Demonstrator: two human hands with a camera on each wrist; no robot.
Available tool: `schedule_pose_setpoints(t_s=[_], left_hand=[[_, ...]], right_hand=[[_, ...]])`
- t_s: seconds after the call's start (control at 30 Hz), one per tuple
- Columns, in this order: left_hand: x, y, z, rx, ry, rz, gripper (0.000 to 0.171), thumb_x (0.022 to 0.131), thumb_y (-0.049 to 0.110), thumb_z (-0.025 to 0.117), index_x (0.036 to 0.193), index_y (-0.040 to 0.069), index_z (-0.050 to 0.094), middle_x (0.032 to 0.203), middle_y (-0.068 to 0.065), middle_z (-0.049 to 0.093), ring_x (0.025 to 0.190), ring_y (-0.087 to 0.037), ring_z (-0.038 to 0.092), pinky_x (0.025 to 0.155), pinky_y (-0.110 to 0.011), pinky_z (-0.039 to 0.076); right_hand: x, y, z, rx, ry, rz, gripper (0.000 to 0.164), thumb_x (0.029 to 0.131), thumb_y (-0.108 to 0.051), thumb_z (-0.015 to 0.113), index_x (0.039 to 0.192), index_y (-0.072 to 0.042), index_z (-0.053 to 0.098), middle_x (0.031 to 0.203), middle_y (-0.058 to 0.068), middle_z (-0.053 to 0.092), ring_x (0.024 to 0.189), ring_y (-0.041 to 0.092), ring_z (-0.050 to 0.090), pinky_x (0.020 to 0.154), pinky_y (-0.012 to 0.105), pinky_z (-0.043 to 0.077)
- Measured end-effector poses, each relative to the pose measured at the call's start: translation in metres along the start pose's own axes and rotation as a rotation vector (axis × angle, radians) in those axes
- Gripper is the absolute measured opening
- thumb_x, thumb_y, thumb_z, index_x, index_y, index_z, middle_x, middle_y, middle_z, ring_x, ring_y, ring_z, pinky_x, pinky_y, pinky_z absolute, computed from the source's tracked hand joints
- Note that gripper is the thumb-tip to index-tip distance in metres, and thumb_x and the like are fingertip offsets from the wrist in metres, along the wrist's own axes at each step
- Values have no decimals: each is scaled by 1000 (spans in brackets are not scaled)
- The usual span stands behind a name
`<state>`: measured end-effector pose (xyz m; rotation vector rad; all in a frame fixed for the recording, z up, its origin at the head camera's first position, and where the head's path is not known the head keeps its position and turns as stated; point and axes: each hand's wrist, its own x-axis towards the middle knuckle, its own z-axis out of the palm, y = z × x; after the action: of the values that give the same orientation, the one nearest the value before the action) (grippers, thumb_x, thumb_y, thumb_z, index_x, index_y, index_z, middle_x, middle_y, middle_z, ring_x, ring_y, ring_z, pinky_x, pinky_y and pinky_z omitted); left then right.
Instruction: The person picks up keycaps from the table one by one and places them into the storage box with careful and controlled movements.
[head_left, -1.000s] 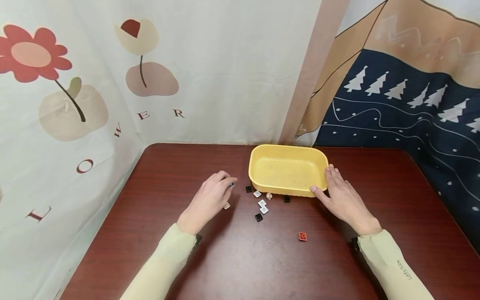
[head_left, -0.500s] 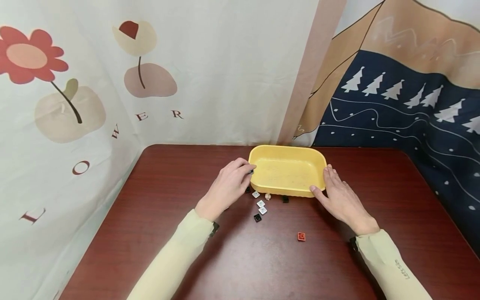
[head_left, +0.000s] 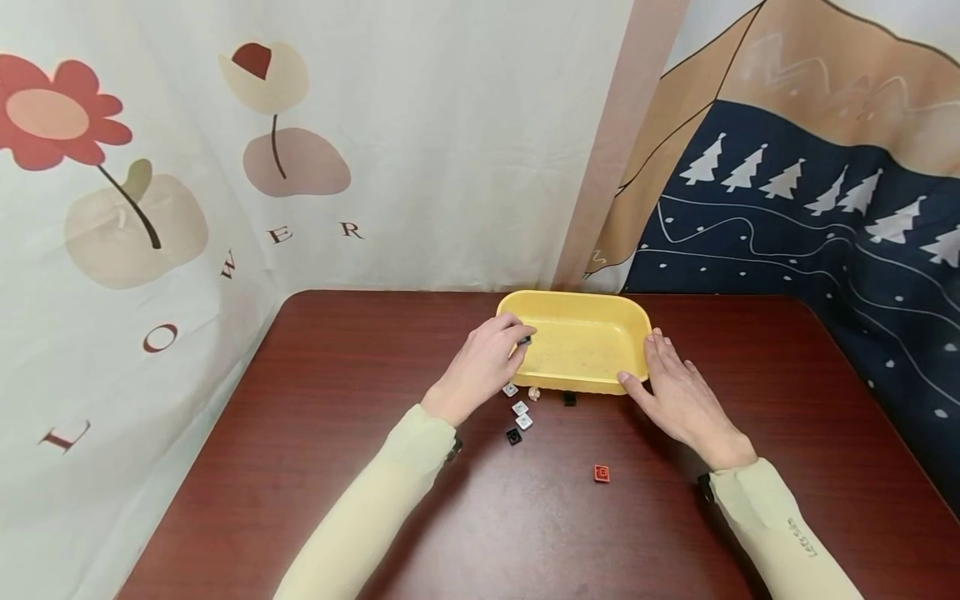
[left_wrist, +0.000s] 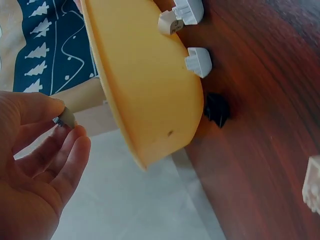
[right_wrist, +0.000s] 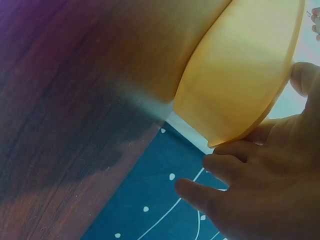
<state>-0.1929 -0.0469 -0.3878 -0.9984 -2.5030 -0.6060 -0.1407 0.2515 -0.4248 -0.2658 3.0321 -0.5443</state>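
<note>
My left hand (head_left: 486, 363) pinches a small greyish keycap (left_wrist: 65, 118) between thumb and fingertips, above the left end of a yellow plastic basin (head_left: 577, 385). In the left wrist view the keycap is held clear of the basin's rim. My right hand (head_left: 686, 396) rests at the basin's right end, thumb on the rim and fingers fairly straight along the outer side. On the table before the basin lie white keycaps (head_left: 523, 422), black keycaps (head_left: 513, 437), a beige keycap (head_left: 534, 393) and a red keycap (head_left: 602, 473) nearer me. The left forearm and hand hide part of the table.
The dark red-brown table (head_left: 345, 375) carries everything. Behind it hangs a pale cloth (head_left: 450, 150) with flower prints, and at the right a navy cloth (head_left: 750, 225) with tree prints. The basin stands near the table's far edge.
My left hand has moved right, from the table left of the basin to above its left end, carrying the pinched keycap. The right hand stays at the basin's right end.
</note>
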Motion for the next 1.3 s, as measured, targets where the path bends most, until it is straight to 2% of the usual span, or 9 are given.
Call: schedule_pose_setpoints(t_s=[0.17, 0.53, 0.8, 1.1, 1.3], left_hand=[[5, 0, 10, 11, -45, -17, 20, 90, 7, 67, 109, 6, 72, 100, -4, 65, 87, -16, 61, 76, -28, 50], [28, 1, 35, 48, -244, -73, 18, 90, 9, 67, 107, 7, 73, 98, -4, 69, 92, -17, 62, 81, -30, 50], [42, 8, 50, 85, -325, -96, 20, 91, 14, 67, 110, 12, 74, 101, -2, 69, 95, -17, 64, 84, -32, 49], [51, 4, 58, 45, -386, -195, 27, 92, 20, 69, 117, 12, 71, 113, -3, 69, 104, -19, 64, 89, -33, 49], [46, 4, 50, 73, -344, -204, 31, 92, 23, 66, 122, 15, 68, 117, -2, 66, 105, -19, 63, 88, -34, 49]], right_hand=[[0, -1, -1, 4, 3, -5, 93, 96, -65, 34, 152, 4, 6, 159, 20, 2, 145, 38, 8, 108, 63, 15], [0, 0, 0, 2, 2, -7, 92, 97, -64, 33, 152, 5, 6, 159, 21, 1, 145, 38, 8, 108, 64, 12], [1, 1, -1, -8, -13, -4, 94, 96, -65, 32, 152, 5, 6, 159, 21, 1, 145, 39, 8, 109, 64, 12], [0, 1, -1, -1, -19, -2, 94, 96, -66, 32, 152, 5, 6, 159, 21, 1, 145, 39, 7, 109, 63, 11], [0, 0, -2, -2, -18, -1, 94, 96, -66, 32, 152, 4, 6, 159, 21, 1, 145, 38, 8, 109, 63, 12]])
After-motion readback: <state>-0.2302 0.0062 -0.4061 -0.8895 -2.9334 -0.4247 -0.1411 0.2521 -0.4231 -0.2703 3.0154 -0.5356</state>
